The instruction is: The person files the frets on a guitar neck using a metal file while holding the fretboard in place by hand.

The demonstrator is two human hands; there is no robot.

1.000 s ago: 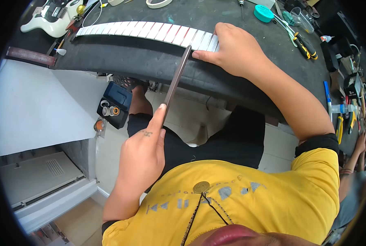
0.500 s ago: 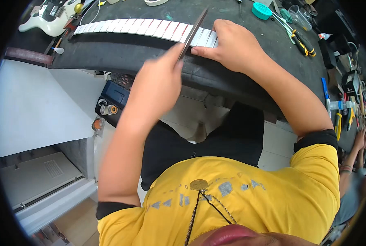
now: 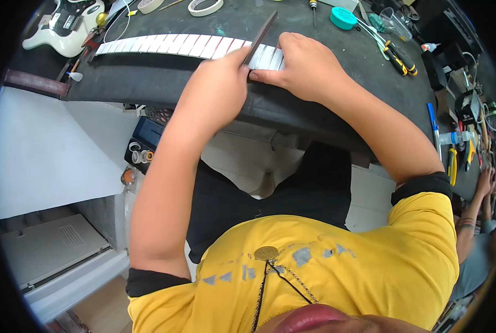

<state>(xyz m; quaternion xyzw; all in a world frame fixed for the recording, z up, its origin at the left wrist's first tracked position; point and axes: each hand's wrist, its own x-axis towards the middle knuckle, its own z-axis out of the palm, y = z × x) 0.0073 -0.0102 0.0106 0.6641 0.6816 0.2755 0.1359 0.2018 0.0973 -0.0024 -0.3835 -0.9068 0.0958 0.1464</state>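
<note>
A guitar neck (image 3: 170, 44) lies across the bench, its fret side covered with white strips between dark and reddish fret lines. My left hand (image 3: 217, 83) is closed around a slim dark metal file (image 3: 262, 36), which slants over the neck near its right end. The file's lower end is hidden in the hand. My right hand (image 3: 309, 66) grips the neck's right end, thumb along the near edge and fingers over the far side, close beside the file.
A white guitar body (image 3: 67, 28) lies at the back left. Tape rolls (image 3: 205, 6), a teal round container (image 3: 343, 18) and yellow-black pliers (image 3: 397, 58) sit on the dark bench (image 3: 148, 77). Another person's hand (image 3: 486, 182) is at the far right, near more tools.
My left hand has moved forward over the neck with the file. My right hand keeps its hold on the neck. The view has shifted slightly, showing more of the bench's back.
</note>
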